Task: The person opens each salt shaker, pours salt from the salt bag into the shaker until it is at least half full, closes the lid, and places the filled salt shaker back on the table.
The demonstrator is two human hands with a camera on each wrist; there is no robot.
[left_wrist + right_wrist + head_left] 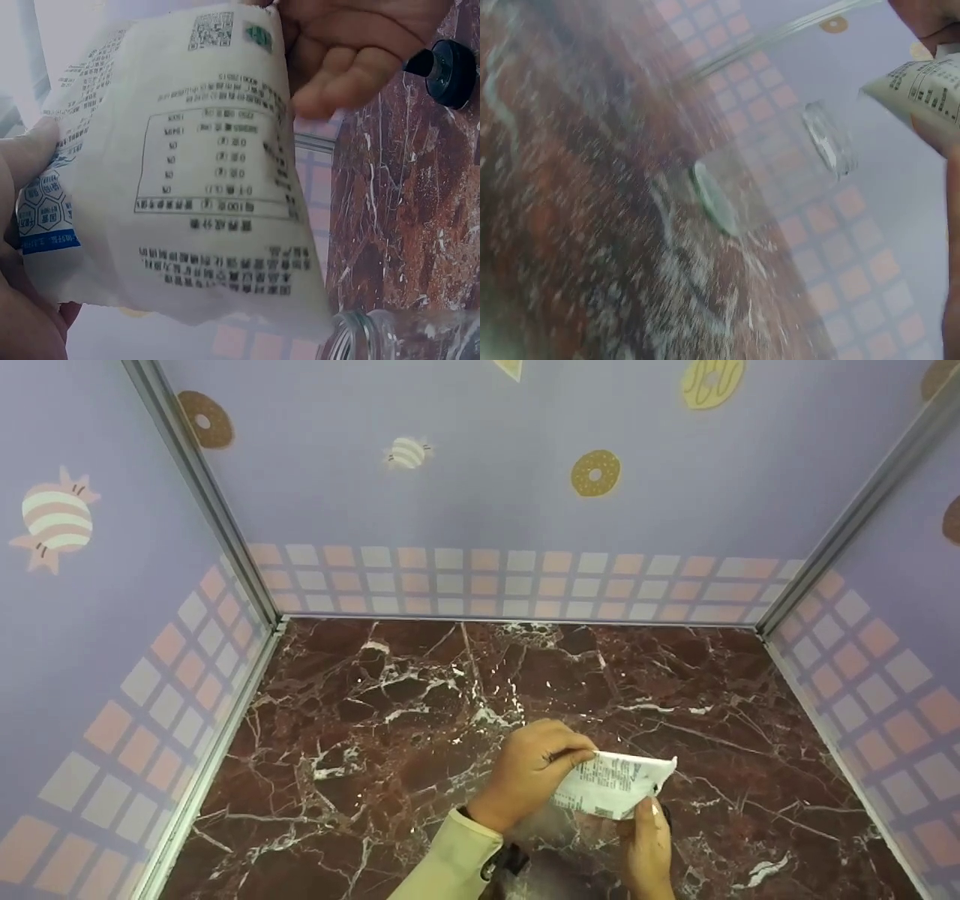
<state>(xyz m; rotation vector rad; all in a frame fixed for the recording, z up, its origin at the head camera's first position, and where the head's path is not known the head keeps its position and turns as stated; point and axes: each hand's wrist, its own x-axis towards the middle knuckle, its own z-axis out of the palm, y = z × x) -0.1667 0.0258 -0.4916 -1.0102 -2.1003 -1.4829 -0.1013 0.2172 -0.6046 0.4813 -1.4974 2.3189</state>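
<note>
Nearest to me is a pale sleeve point(450, 855) on the person's left arm, reaching over the marbled counter point(360, 780). White and printed, the bag point(611, 791) is held tilted in the air; a glass jar point(772, 176) stands uncapped on the counter close by, with no hand on it. As for the grip, the left hand point(525, 772) is clamped on the bag's upper left corner, while the right hand point(649, 847) seems to pinch near the right end of its lower edge. Whether it's open, I can't tell. I'd make only a narrow spout, centre it over the jar, then tip slowly to avoid spilling.
</note>
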